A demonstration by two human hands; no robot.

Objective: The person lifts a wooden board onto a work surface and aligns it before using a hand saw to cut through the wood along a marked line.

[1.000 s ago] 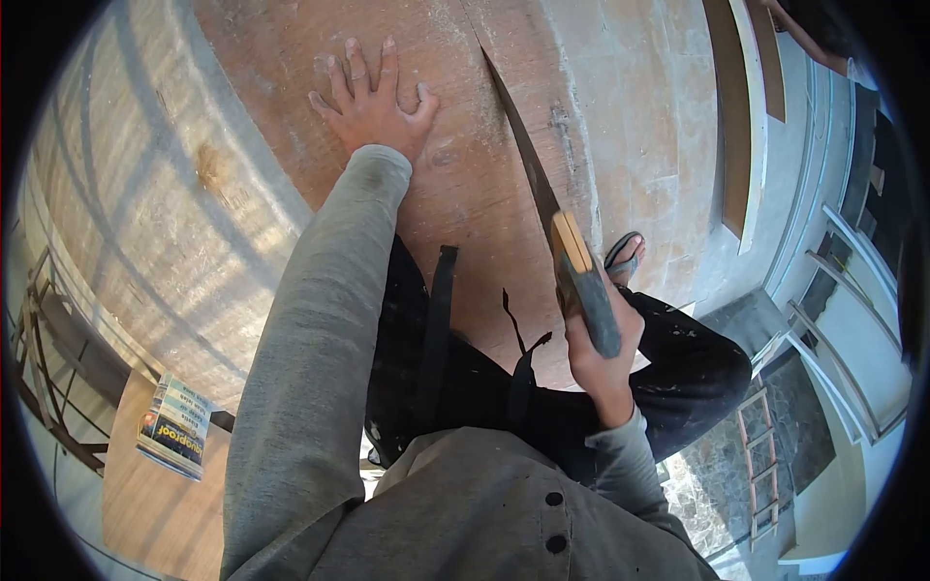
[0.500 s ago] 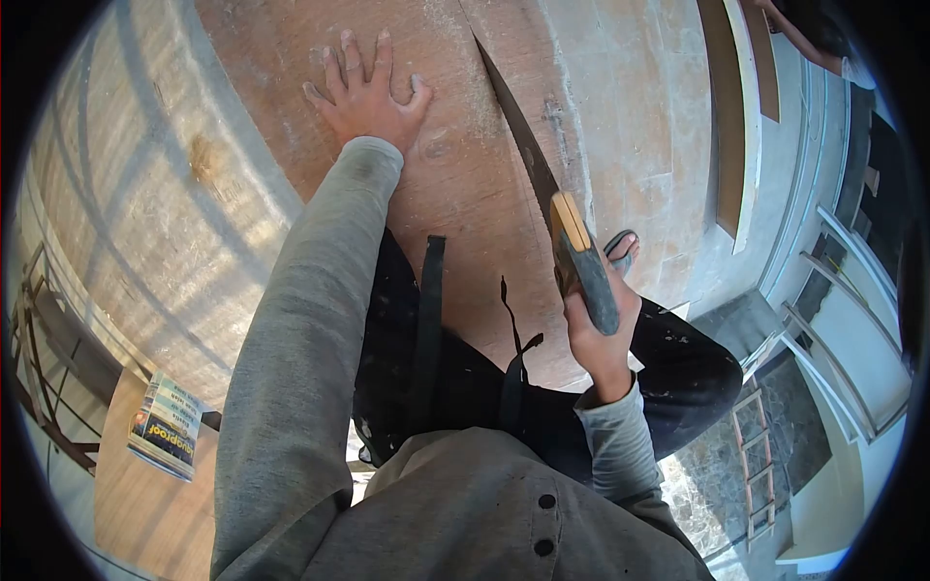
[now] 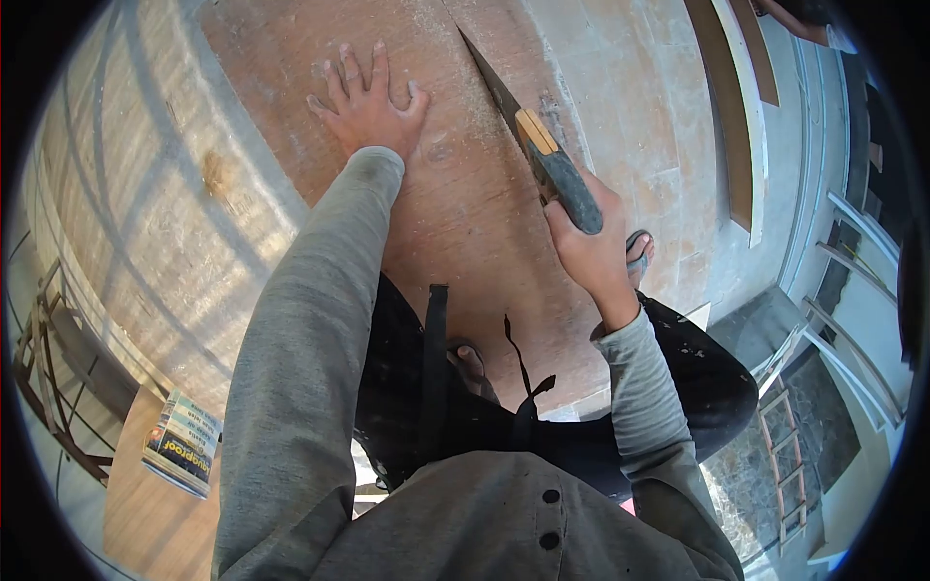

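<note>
- I have two hands in view, both bare, and one handsaw (image 3: 492,83) between them and the wood.
- My left hand (image 3: 373,114) is open wide, four fingers and a thumb spread, palm down on the reddish-brown plywood sheet (image 3: 455,218); it has hold of nothing.
- My right hand (image 3: 596,247) is closed around the saw's one handle (image 3: 566,184), which is dark grey with a yellow-orange part toward the blade.
- The handsaw lies to the right of my left hand, well apart from it, its single blade slanting up and left, pointed end farthest from me.
- One thin dark line (image 3: 447,12) runs on past the blade tip, with pale dust on the wood around it.
- I count two sandalled feet: one foot (image 3: 638,254) beyond my right knee, the other foot (image 3: 470,360) between my legs, partly hidden.
- Two dark buttons (image 3: 551,496) show on my grey shirt (image 3: 455,523).
- One labelled can (image 3: 183,445) stands at lower left on a brown wooden surface (image 3: 160,528).
- One ladder-like frame (image 3: 783,465) lies at lower right.
- One other person's forearm (image 3: 796,23) shows at the top right, well apart from my hands.
</note>
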